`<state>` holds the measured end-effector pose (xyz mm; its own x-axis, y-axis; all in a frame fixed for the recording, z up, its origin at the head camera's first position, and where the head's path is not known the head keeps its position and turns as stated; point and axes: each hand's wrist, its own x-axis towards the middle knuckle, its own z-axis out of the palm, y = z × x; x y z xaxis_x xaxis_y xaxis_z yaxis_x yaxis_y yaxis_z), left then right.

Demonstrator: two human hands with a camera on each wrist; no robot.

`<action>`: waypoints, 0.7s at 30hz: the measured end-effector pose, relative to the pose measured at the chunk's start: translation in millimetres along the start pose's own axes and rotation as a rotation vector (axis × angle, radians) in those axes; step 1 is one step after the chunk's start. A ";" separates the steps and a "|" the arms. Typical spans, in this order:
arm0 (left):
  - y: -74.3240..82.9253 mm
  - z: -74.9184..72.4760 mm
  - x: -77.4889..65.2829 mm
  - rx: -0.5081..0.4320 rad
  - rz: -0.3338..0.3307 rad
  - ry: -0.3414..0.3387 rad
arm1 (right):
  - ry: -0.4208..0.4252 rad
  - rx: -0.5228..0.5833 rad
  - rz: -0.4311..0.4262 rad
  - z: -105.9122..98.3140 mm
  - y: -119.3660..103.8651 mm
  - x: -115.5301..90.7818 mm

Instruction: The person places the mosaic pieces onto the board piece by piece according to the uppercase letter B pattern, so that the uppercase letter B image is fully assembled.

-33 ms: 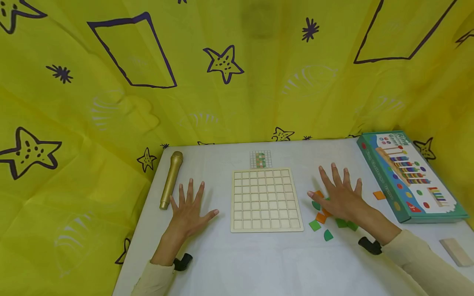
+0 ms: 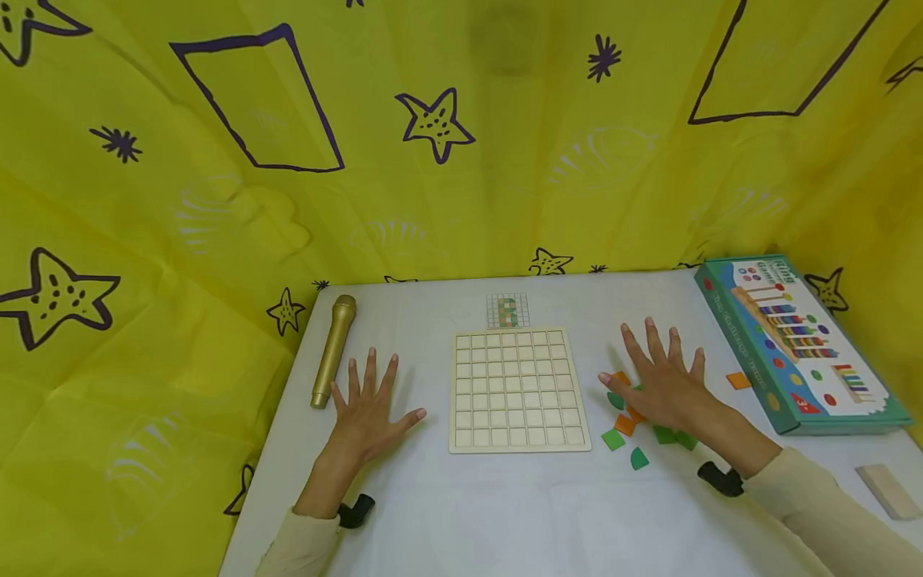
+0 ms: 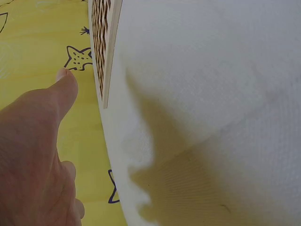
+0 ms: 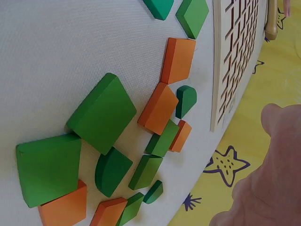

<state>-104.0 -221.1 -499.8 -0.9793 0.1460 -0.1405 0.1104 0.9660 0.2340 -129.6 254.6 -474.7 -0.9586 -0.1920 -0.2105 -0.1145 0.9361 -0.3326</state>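
White bench (image 2: pixel 505 513): left hand (image 2: pixel 366 421), right hand (image 2: pixel 667 391) both splayed, empty; loose tiles (image 2: pixel 624 425) under the right, contact unclear; gridded board (image 2: pixel 517 393) between

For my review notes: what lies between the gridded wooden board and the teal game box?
In the head view: the right hand, scattered orange tiles and green tiles, and a lone orange tile close to the teal game box.
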 end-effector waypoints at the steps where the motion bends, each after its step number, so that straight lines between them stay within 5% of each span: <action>1: 0.3 -0.2 -0.4 -0.001 0.000 0.000 | 0.001 -0.001 0.001 0.0 -0.1 -0.2; 12: 1.4 1.3 -2.8 -0.027 0.014 0.008 | -0.026 0.049 0.059 -10.4 13.6 3.5; 21: 8.3 4.5 -2.5 -0.098 0.060 0.021 | 0.057 0.207 0.087 -27.1 58.2 5.0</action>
<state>-99.9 -212.5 -501.9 -0.9749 0.1971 -0.1038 0.1525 0.9302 0.3340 -148.1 316.1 -470.2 -0.9763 -0.0907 -0.1965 0.0198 0.8668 -0.4983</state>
